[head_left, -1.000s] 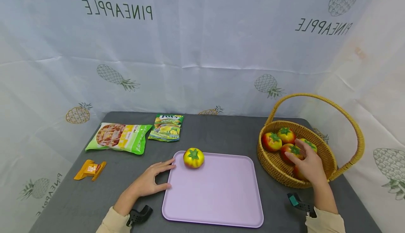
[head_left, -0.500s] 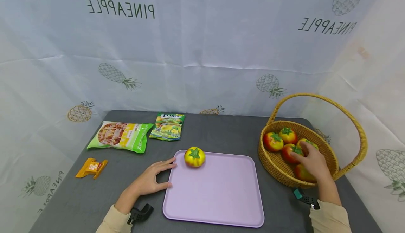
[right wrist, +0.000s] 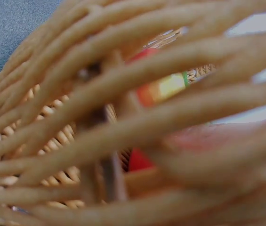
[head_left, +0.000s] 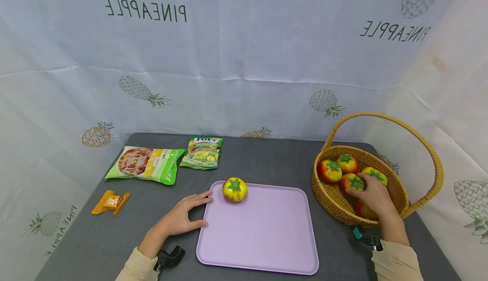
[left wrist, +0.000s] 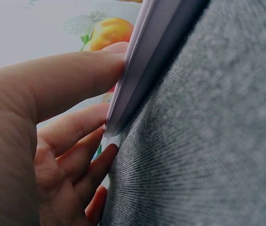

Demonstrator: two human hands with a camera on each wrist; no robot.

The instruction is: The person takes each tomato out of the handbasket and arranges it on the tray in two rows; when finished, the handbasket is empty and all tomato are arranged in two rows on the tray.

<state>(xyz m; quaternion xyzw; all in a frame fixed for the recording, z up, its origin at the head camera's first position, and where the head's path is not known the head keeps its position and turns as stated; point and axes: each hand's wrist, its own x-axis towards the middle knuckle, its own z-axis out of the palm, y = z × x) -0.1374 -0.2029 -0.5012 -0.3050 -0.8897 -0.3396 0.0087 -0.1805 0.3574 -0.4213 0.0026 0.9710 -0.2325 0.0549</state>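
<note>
My right hand [head_left: 375, 196] is inside the wicker basket [head_left: 323, 207] at the right. Its thumb and fingers grip a red-and-yellow tomato-like fruit [head_left: 351, 182] with a green star-shaped top. Several similar fruits lie around it. The weave hides most of this grip in the right wrist view, where red and yellow patches show through. My left hand [head_left: 177, 218] touches the left edge of a lilac tray [head_left: 259, 234] with thumb and fingers spread, as the tray rim [left wrist: 140, 70] in the left wrist view also shows. One tomato-like fruit [head_left: 234, 189] sits in the tray's far left corner.
A green food bag [head_left: 145, 164] and a yellow-green candy packet [head_left: 202, 153] lie at the back left. An orange-wrapped snack [head_left: 110, 203] is nearer on the left. The basket's tall handle [head_left: 436, 168] arches to the right of my right hand.
My right hand has lowered into the basket and closed its thumb and fingers about the middle fruit. The left hand keeps its place at the tray edge.
</note>
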